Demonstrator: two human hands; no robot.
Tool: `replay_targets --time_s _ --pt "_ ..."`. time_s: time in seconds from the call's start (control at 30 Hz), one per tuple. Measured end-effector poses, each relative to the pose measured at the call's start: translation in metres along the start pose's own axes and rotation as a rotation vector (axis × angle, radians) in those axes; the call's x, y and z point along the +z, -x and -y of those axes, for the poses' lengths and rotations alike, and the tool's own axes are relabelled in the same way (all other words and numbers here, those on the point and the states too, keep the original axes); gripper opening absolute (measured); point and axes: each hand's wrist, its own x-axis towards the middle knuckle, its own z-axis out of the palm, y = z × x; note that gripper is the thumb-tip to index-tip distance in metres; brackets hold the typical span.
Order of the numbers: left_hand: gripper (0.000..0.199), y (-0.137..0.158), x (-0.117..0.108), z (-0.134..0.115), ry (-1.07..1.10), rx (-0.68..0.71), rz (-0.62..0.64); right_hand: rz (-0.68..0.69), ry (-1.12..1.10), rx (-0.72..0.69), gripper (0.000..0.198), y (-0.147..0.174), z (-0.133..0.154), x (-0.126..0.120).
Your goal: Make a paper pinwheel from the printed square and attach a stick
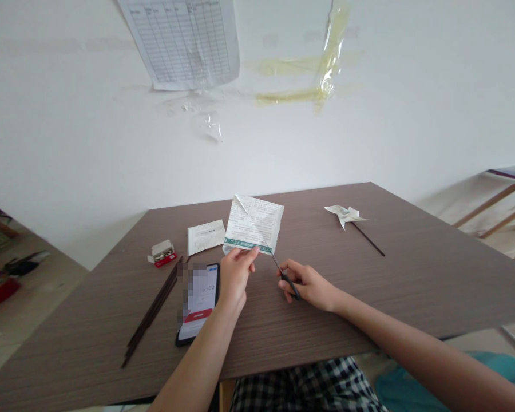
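Note:
Pinched at its lower edge by my left hand (236, 272), a square of newspaper (254, 220) is held up above the table, with diagonal creases and a green printed strip along the bottom. My right hand (309, 285) has its fingers in the black handles of a pair of scissors (288, 280). The scissors' blades reach the paper's lower right corner; how far they have cut in is too small to tell. Behind my left hand lies a stack of cut newspaper (206, 236). To the right rests a paper pinwheel (347, 215) on a dark stick (369, 239).
On the brown table (412, 286) lie a phone (201, 303) with a lit screen, several dark sticks (152, 312) and an open small red-and-white box (163, 253). A white wall (111, 131) with a taped printed sheet (189, 43) stands behind the table.

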Motion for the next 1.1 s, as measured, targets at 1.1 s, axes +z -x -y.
replay_targets --time_s 1.1 --pt "0.045 0.004 0.001 -0.004 0.0 -0.001 0.087 -0.097 0.012 0.041 0.044 0.003 0.016 0.003"
